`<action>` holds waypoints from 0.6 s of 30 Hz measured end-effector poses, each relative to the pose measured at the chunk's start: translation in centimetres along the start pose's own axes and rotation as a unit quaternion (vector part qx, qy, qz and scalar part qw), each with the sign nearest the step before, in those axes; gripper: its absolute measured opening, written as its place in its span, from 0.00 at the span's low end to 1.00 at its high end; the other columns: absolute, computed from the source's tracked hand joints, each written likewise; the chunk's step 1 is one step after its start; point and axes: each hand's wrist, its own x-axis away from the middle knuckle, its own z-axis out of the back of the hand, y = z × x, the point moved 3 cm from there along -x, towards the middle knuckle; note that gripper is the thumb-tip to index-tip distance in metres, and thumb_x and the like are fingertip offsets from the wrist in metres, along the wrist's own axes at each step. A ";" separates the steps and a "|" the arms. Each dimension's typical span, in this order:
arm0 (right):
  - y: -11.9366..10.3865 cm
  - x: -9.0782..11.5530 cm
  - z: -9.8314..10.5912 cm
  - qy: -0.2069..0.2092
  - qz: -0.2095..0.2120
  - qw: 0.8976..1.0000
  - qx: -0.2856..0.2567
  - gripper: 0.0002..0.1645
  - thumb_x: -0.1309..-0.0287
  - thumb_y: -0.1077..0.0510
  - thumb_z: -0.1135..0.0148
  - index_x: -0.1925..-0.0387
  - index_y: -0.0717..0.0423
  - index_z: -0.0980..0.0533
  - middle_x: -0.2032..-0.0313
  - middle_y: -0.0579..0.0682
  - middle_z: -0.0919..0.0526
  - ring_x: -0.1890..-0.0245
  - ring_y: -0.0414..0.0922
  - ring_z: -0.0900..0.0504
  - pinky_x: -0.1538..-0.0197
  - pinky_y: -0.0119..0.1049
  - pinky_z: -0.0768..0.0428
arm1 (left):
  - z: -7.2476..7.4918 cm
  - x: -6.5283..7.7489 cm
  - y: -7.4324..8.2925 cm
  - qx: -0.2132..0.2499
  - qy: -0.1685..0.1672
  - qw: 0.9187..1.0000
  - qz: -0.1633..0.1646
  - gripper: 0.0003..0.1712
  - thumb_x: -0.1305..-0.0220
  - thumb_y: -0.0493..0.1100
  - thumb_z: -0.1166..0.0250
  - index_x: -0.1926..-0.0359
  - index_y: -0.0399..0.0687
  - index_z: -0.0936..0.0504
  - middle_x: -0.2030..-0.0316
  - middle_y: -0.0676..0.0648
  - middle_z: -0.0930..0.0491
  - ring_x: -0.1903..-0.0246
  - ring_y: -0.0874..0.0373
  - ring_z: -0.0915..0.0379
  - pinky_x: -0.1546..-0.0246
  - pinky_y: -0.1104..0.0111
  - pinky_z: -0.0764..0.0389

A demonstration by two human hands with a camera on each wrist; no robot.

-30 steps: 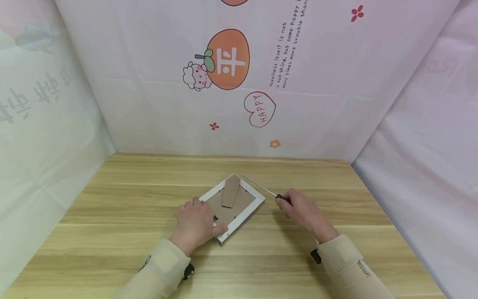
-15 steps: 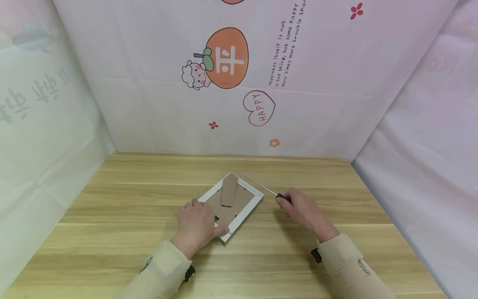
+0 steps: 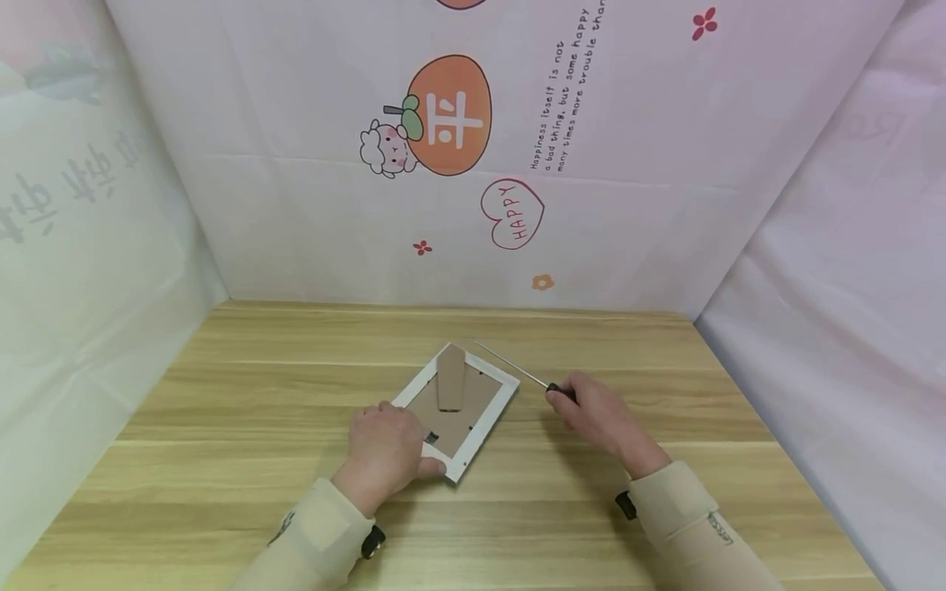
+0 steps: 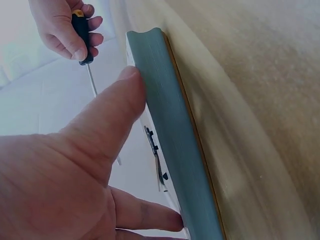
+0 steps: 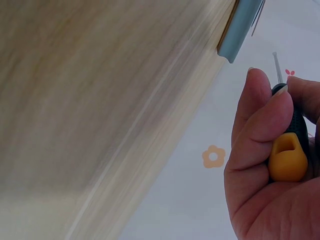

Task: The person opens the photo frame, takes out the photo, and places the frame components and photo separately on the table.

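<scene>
A white-edged picture frame (image 3: 484, 427) lies back side up, turned at a slant, with its brown backing board and folded stand (image 3: 452, 382) showing. Small dark tabs sit along the board's edge. My left hand (image 3: 388, 451) holds the frame's near left end, thumb at the near edge and fingers at the left side; in the left wrist view the thumb lies along the frame's blue-grey outer side (image 4: 165, 100). My right hand (image 3: 602, 414) grips a screwdriver (image 5: 288, 157) with a black handle and yellow end. Its thin shaft (image 3: 510, 363) points up-left, past the frame's far right side.
The wooden table (image 3: 259, 394) bears the frame. White printed cloth (image 3: 332, 230) rises behind the table's back edge, and pale cloth walls (image 3: 850, 328) stand at both sides.
The frame has turned slightly counterclockwise, its far corner shifting left and its near corner right. The left hand has moved along with it. The right hand and screwdriver stay almost still.
</scene>
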 end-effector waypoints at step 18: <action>0.0 0.0 -0.2 -0.010 0.000 1.000 -0.008 0.21 0.32 0.39 0.49 0.63 0.53 0.29 0.75 0.49 0.22 0.77 0.46 0.28 0.74 0.41 0.28 | 0.1 0.3 0.1 0.013 0.019 0.999 0.028 0.34 0.53 0.72 0.33 0.89 0.50 0.31 0.88 0.50 0.33 0.84 0.57 0.37 0.84 0.62 0.32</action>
